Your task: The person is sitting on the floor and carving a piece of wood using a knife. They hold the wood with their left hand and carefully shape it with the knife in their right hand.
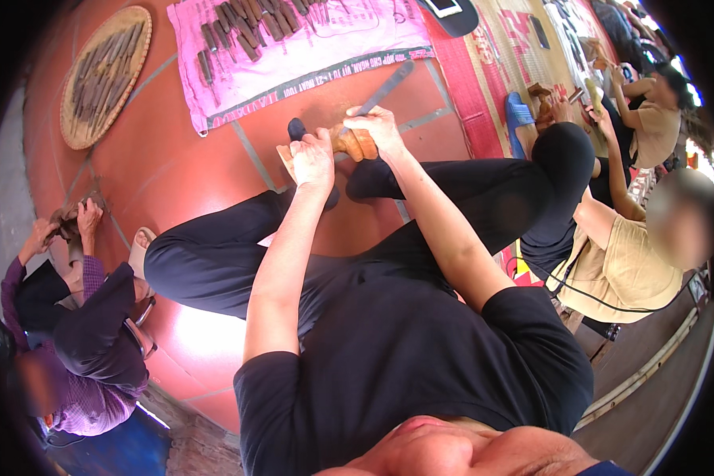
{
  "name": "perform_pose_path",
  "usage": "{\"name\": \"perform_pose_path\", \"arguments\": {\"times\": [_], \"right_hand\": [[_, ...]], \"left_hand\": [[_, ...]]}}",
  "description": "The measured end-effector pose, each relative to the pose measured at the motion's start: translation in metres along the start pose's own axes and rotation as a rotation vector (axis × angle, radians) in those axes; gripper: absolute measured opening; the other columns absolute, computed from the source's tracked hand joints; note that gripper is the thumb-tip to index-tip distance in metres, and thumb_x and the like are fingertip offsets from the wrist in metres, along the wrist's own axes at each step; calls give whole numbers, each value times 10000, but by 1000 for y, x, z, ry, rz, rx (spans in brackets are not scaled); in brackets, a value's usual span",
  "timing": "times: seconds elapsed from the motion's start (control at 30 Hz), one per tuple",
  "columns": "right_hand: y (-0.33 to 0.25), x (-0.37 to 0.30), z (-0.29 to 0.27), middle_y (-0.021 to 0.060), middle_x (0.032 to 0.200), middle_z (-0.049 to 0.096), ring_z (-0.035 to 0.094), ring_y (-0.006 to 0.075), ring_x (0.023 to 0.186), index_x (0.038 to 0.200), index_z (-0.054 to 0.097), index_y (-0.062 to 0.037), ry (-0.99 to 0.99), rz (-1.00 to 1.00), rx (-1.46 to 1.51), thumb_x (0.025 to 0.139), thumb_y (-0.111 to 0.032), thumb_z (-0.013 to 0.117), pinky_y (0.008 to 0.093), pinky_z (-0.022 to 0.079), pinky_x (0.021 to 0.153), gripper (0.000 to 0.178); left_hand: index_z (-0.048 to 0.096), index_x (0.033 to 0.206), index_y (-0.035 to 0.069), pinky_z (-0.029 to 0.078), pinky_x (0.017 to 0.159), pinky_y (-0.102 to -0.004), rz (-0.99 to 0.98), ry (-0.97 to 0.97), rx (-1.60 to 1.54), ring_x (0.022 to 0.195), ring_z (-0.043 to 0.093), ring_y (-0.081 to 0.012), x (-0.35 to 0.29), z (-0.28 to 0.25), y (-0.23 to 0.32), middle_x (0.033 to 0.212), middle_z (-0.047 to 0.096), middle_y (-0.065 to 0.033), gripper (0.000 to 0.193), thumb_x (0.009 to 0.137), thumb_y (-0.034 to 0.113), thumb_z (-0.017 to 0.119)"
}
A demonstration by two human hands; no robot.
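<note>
My left hand [312, 161] is closed round one end of a carved piece of orange-brown wood [355, 143], held over the floor between my bent legs. A pale, flatter part of it shows beside my left wrist. My right hand [378, 131] is closed on a long, flat grey metal tool [386, 89], with my fingers against the wood's other end. The tool slants up and away to the right and has a rounded far end. Its part under my fingers is hidden, so whether it is a file or a blade I cannot tell.
Several wooden-handled tools [250, 25] lie on a pink sack [325, 67] ahead, and more fill a round woven tray [141, 17] far left. A person [95, 349] works at left; others [611, 254] sit at right. A blue slipper [520, 111] rests on the mat [468, 103].
</note>
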State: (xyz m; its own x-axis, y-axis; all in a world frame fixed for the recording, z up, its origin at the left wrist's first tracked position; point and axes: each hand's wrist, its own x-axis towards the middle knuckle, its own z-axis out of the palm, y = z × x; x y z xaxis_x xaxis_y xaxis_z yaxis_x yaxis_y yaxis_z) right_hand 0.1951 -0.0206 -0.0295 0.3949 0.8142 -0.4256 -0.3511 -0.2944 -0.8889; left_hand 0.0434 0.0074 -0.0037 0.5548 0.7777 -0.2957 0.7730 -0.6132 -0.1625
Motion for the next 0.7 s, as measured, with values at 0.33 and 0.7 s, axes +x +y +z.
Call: {"name": "perform_pose_path", "arguments": {"times": [0.33, 0.7], "right_hand": [[-14, 0, -1, 57, 720, 631, 595, 117, 696, 854, 639, 7, 25, 21, 28, 667, 7, 719, 246, 481, 636, 204], [-13, 8, -4, 57, 759, 645, 622, 142, 699, 843, 659, -1, 30, 42, 29, 685, 10, 705, 252, 500, 657, 165]], "left_hand": [[481, 1072, 77, 405, 714, -330, -6, 48, -39, 723, 621, -184, 0, 3, 0, 816, 602, -75, 270, 820, 156, 539], [471, 1145, 68, 385, 731, -344, 5, 12, -20, 776, 610, -170, 1, 6, 0, 858, 599, -69, 341, 828, 176, 531]]}}
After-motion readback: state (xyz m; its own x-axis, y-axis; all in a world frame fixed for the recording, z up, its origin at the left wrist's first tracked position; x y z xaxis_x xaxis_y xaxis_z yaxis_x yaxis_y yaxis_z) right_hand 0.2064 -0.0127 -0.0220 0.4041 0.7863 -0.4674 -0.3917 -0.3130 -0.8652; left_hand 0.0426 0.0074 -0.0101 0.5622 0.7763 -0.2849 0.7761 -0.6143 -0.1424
